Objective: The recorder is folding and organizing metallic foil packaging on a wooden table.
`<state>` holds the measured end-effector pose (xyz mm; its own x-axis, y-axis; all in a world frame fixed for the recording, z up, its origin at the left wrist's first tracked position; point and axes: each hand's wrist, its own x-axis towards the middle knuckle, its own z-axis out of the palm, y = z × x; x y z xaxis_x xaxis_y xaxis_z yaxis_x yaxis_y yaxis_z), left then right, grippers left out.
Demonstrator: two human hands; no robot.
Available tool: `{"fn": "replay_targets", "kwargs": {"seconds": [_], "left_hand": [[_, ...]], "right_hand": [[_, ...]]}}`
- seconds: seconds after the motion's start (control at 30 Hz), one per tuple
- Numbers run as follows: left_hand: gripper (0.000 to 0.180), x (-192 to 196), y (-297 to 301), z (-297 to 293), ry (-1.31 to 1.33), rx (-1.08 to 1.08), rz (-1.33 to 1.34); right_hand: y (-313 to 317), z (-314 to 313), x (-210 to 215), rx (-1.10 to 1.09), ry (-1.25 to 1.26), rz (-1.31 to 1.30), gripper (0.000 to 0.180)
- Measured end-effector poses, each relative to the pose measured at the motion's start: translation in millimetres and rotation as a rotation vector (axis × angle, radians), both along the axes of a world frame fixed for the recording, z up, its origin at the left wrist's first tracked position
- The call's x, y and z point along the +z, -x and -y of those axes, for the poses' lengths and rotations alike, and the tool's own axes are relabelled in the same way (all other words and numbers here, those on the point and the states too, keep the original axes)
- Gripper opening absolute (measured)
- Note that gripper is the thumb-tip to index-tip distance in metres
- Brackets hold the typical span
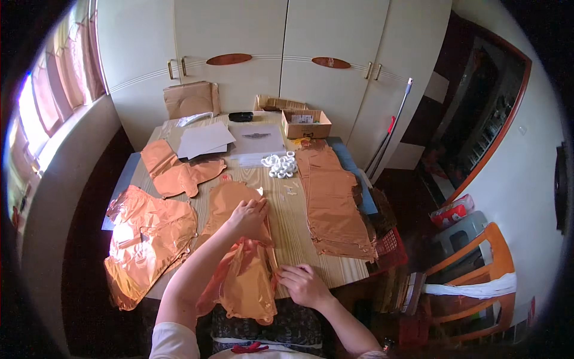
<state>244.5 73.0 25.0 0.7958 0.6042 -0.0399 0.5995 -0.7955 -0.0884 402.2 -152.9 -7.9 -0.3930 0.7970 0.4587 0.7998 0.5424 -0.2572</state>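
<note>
In front of me a deflated copper-coloured foil balloon [248,287] lies lengthwise on the wooden table, its lower end hanging over the near edge toward my lap. My left hand [248,219] reaches across its middle, fingers bent down onto the foil near the right edge. Lower along that same edge, my right hand [304,287] has its fingertips closed on the foil. Left of them lies another crumpled shiny foil balloon [149,239], and beyond it a flatter one [176,170]. A stack of folded copper foil balloons [335,203] lies to the right.
White rings [281,166] sit in a pile mid-table, beside a clear plastic stack [260,142] and grey sheets [206,140]. An open cardboard box [306,124] stands at the back. A wooden chair [499,269] and red basket [391,250] are at right.
</note>
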Motion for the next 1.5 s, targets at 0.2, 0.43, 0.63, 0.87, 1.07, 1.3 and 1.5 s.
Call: {"fn": "replay_targets", "kwargs": {"seconds": [0.2, 0.43, 0.63, 0.87, 1.07, 1.3, 1.5], "left_hand": [[0.134, 6, -3, -4, 0.059, -0.003, 0.013], [0.115, -15, 13, -5, 0.012, -0.076, 0.201], [0.106, -15, 35, 38, -0.051, -0.261, 0.242], [0.110, -6, 25, 54, -0.014, -0.182, 0.196], [0.112, -6, 19, 52, 0.012, -0.137, 0.141], [0.109, 1, 14, 53, 0.029, -0.131, 0.166], [0.096, -18, 23, 44, -0.030, -0.168, 0.174]], "right_hand": [[1, 1, 5, 0.004, 0.008, -0.002, 0.018], [1, 0, 6, -0.005, 0.017, -0.011, 0.018], [1, 1, 5, -0.014, 0.024, -0.016, 0.017], [2, 0, 4, -0.011, -0.001, 0.005, 0.016], [0, 0, 2, -0.017, 0.027, 0.009, 0.017], [-3, -7, 10, -0.021, 0.041, -0.109, 0.012], [20, -41, 14, -0.046, -0.051, -0.045, 0.017]]}}
